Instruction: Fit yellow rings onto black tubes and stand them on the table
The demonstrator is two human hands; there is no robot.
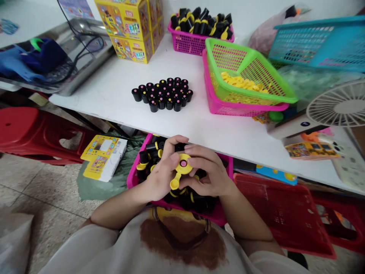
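Observation:
Between both hands, above a pink basket [132,176] on my lap, is a small black cup with a yellow ring lid [182,164]. The lid has a round tab hanging toward me, and a pink dot shows in its middle. My left hand [164,175] grips its left side, thumb on the ring. Fingers of my right hand [209,171] curl round the right side and press the ring. Black cups with yellow rings [144,163] fill the basket beneath. Farther off on the table stand several black cups with pink or yellow dots [165,93], without rings.
A green basket [253,61] of yellow ring lids [242,82] sits in a pink one on the white table [114,99]. Behind are yellow boxes [132,34] and a pink basket [188,45] of ringed cups. A fan [339,106] stands right; a red stool [37,129] left.

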